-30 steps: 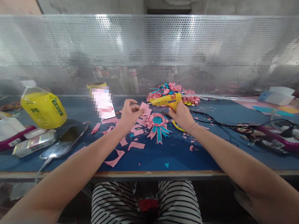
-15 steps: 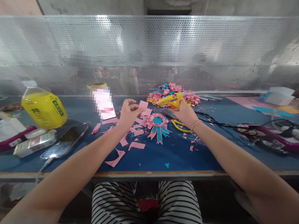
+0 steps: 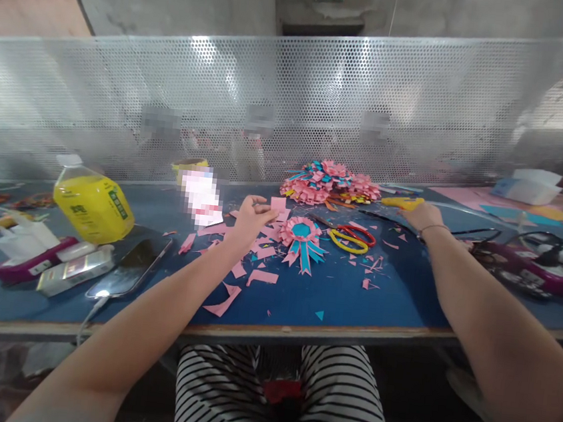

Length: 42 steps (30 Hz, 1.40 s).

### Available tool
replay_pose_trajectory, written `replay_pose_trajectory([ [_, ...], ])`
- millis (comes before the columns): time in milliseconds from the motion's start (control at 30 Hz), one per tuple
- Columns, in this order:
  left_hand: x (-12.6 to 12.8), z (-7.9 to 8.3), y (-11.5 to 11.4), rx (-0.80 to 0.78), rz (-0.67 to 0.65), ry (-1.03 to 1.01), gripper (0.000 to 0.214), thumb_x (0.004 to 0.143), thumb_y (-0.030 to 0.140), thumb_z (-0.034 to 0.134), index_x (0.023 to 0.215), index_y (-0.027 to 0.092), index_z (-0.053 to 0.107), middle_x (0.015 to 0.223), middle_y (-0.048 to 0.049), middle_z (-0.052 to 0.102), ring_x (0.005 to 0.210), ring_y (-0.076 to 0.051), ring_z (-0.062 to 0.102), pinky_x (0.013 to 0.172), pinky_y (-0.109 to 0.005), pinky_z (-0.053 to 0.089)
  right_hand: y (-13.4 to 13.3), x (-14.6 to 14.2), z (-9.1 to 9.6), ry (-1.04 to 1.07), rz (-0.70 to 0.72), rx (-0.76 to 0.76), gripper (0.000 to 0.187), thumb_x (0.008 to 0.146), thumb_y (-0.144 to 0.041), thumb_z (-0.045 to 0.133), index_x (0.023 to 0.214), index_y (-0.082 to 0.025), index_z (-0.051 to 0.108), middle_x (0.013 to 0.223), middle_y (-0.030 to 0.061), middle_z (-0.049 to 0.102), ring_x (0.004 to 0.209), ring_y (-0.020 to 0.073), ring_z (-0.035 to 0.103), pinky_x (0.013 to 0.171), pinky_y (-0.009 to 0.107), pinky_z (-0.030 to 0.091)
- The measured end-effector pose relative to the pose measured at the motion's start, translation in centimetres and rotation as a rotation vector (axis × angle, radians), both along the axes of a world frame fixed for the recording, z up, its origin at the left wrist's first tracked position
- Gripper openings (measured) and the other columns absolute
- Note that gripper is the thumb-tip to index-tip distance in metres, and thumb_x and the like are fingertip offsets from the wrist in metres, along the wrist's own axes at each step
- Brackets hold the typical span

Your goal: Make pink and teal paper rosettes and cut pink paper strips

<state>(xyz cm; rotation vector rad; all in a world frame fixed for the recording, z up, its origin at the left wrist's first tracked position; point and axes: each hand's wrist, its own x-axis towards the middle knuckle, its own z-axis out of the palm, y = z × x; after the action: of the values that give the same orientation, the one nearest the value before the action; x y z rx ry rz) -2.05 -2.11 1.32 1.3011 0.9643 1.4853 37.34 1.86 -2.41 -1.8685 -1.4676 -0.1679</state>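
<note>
My left hand (image 3: 251,218) pinches a small pink paper square (image 3: 278,203) between thumb and fingers, above scattered pink offcuts. To its right lies a rosette (image 3: 301,230) of pleated pink paper with a blue centre and pink and blue tails. My right hand (image 3: 422,217) is closed around a yellow hot glue gun (image 3: 403,202) at the right, low over the table, its nozzle pointing left; the handle is mostly hidden by the hand. Scissors (image 3: 349,239) with one yellow and one red handle loop lie between the rosette and my right hand.
Behind the rosette is a pile of pink and blue rosettes (image 3: 329,182), near a perforated metal screen (image 3: 313,100). On the left are a bottle of yellow liquid (image 3: 93,205), a plugged-in phone (image 3: 129,269) and a lit phone screen (image 3: 202,196). Cables and a purple power strip (image 3: 532,264) are on the right.
My right hand has carried the glue gun rightward, away from the rosette, uncovering the scissors. My left hand keeps the pink square in nearly the same place. The view has shifted slightly.
</note>
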Motion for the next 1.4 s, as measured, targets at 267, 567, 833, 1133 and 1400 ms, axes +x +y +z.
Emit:
replay_pose_trajectory([
  [267, 0.4, -1.0, 0.0, 0.016, -0.060, 0.051, 0.035, 0.062, 0.010, 0.066, 0.086, 0.017, 0.041, 0.069, 0.0013, 0.059, 0.064, -0.011, 0.060, 0.065, -0.027, 0.047, -0.8, -9.3, 3.5, 0.080, 0.285, -0.051, 0.010, 0.071, -0.026, 0.059, 0.069, -0.017, 0.057, 0.079, 0.0068, 0.063, 0.081, 0.0187, 0.058, 0.073, 0.034, 0.044],
  [567, 1.2, -0.5, -1.0, -0.085, -0.142, -0.058, 0.034, 0.064, 0.002, 0.062, 0.082, 0.018, 0.037, 0.063, 0.0029, 0.060, 0.059, -0.009, 0.060, 0.071, -0.029, 0.048, -4.7, -23.4, 2.9, 0.834, 0.886, -0.245, 0.022, 0.068, -0.026, 0.062, 0.087, -0.015, 0.059, 0.089, 0.0054, 0.062, 0.072, 0.0105, 0.057, 0.063, 0.024, 0.049],
  [833, 1.5, -0.9, -1.1, -0.109, -0.202, -0.048, 0.038, 0.060, 0.006, 0.068, 0.085, 0.017, 0.041, 0.072, -0.0024, 0.063, 0.067, -0.012, 0.062, 0.075, -0.032, 0.048, -4.5, -23.7, 1.7, 1.094, 0.843, -0.119, 0.020, 0.062, -0.031, 0.065, 0.072, -0.016, 0.057, 0.072, 0.0000, 0.059, 0.065, 0.0093, 0.054, 0.061, 0.023, 0.046],
  [1133, 0.1, -3.2, 2.1, 0.099, 0.090, 0.661, 0.025, 0.052, 0.022, 0.070, 0.067, 0.020, 0.050, 0.076, -0.0047, 0.061, 0.087, -0.025, 0.058, 0.080, -0.035, 0.042, -1.9, -20.1, 0.6, 0.991, 0.602, -0.094, 0.012, 0.058, -0.024, 0.060, 0.060, -0.016, 0.052, 0.060, -0.0018, 0.056, 0.057, 0.0077, 0.049, 0.053, 0.020, 0.037],
  [1400, 0.3, -3.3, 2.0, 0.073, -0.100, 0.826, 0.021, 0.056, 0.030, 0.067, 0.054, 0.020, 0.049, 0.059, -0.0022, 0.056, 0.076, -0.024, 0.057, 0.067, -0.029, 0.041, -2.4, -21.2, 0.6, 0.965, 0.665, -0.220, 0.008, 0.060, -0.020, 0.057, 0.060, -0.016, 0.050, 0.050, -0.0049, 0.046, 0.045, 0.0061, 0.039, 0.045, 0.020, 0.031],
])
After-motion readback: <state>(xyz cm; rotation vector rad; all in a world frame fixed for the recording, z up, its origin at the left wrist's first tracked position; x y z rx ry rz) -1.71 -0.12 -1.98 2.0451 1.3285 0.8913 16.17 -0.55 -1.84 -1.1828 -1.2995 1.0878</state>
